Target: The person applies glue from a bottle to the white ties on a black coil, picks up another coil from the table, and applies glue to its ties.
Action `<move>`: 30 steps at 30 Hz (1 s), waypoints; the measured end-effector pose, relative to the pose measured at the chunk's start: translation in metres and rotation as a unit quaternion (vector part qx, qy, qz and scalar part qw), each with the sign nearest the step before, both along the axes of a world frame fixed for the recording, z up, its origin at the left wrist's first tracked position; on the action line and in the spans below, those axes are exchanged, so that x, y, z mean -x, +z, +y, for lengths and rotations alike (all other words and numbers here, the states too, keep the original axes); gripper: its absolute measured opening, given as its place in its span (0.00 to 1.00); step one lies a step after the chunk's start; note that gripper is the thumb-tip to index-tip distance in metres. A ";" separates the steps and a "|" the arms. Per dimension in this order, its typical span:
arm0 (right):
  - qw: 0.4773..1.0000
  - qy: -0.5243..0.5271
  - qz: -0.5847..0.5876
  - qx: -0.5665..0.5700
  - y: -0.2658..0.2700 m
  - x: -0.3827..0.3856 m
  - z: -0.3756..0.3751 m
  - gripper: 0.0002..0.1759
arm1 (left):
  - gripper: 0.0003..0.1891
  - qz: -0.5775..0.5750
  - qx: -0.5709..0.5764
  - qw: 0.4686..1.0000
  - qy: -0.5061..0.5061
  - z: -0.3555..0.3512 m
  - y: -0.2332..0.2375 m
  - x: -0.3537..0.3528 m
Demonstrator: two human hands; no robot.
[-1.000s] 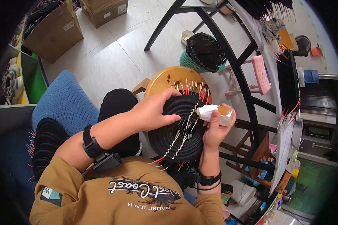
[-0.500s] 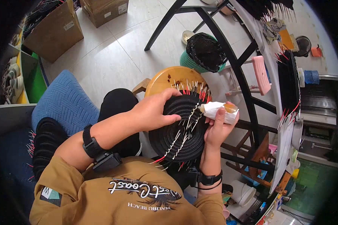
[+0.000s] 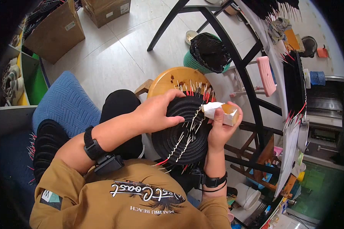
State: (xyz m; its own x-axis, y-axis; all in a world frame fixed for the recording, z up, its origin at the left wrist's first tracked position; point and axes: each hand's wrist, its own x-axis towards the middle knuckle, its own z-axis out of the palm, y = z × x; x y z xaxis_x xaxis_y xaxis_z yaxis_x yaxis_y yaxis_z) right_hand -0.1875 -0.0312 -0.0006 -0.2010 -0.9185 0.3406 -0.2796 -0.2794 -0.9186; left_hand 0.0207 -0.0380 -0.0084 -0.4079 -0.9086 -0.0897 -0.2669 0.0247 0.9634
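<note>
A black coil of ribbed tubing or cord (image 3: 166, 139) lies over the wooden stool, with wavy white lines (image 3: 182, 147) across its top and white and red wire ends along its far edge. My left hand (image 3: 158, 112) grips the coil's left side, thumb on top and forefinger at the far edge. In my right hand (image 3: 222, 128) is a squeeze bottle wrapped in white paper (image 3: 214, 109), amber showing at its wide end. The bottle's narrow tip points left, right at the upper end of a wavy line. My right fingers are partly hidden behind it.
The round wooden stool (image 3: 160, 82) stands beyond the coil. Behind it is a green bin with a black bag (image 3: 210, 51). A black metal table frame (image 3: 233, 49) rises at the right. More black coils (image 3: 51, 149) lie on the left, near a blue cushioned seat (image 3: 67, 105).
My right hand has tilted the bottle and shifted it slightly left, showing more of its amber end. My left hand and the coil stay put.
</note>
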 end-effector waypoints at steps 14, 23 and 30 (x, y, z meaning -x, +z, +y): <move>1.000 -0.001 0.017 0.010 0.000 0.000 -0.001 0.24 | 0.30 0.003 0.003 1.000 0.004 0.000 0.001 0.000; 0.999 0.012 -0.021 -0.026 0.002 0.002 0.002 0.25 | 0.30 -0.005 -0.001 1.000 0.002 0.000 0.001 0.000; 1.000 -0.002 0.000 -0.016 -0.005 0.005 0.002 0.26 | 0.30 -0.002 -0.009 1.000 0.001 0.000 -0.001 0.000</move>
State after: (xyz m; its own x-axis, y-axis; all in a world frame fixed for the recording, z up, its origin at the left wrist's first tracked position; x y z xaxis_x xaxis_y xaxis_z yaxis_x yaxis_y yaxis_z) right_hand -0.1929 -0.0289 -0.0051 -0.2058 -0.9280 0.3106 -0.2802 -0.2482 -0.9273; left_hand 0.0204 -0.0378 -0.0089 -0.4058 -0.9076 -0.1075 -0.2708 0.0070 0.9626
